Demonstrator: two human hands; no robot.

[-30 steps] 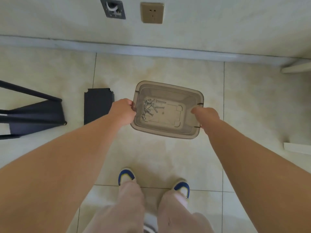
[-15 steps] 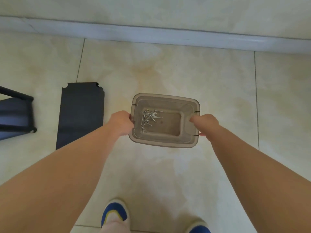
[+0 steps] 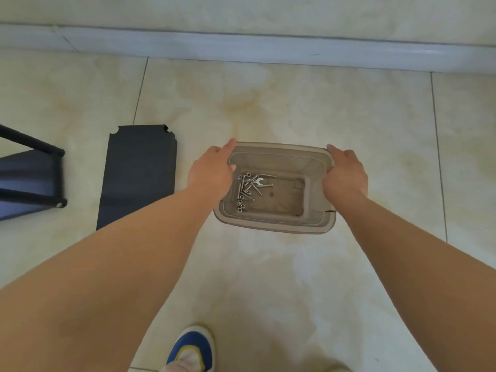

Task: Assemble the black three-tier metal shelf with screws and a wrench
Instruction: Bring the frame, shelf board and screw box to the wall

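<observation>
Left hand (image 3: 212, 173) on left rim of translucent plastic bin (image 3: 273, 226): loosely open, fingers extended forward along the upper-left corner, thumb tip dipping just inside the rim. Contact with the rim, but a full grip not confirmed; looks more like resting than clamping. Right hand (image 3: 345, 174) on right rim: fingers curled over the edge near the upper-right corner, palm against the outer wall. Grasping the bin rim, partly closed.

Bin sitting on tiled floor (image 3: 295, 291), between both hands, near the wall's grey baseboard (image 3: 268, 49).

Inside bin, bunched at left side of the bottom: pile of silver screws (image 3: 243, 193) and nuts, overlapping. Exact count not resolvable; roughly a dozen pieces. One small silver wrench (image 3: 258, 181) lying on top of the pile, open end visible.

Left of bin, apart from it: one flat black shelf panel (image 3: 139, 173) lying on floor, notched corners at far end. Further left, at frame edge: one partly built black shelf frame (image 3: 29, 181), tubes and a panel visible, cut off by frame edge.

One blue-and-white shoe (image 3: 192, 350) at bottom centre. Two bare forearms in view.

Counts: 2 hands, 1 bin, 1 wrench, 1 loose panel, 1 frame section, 1 shoe.
</observation>
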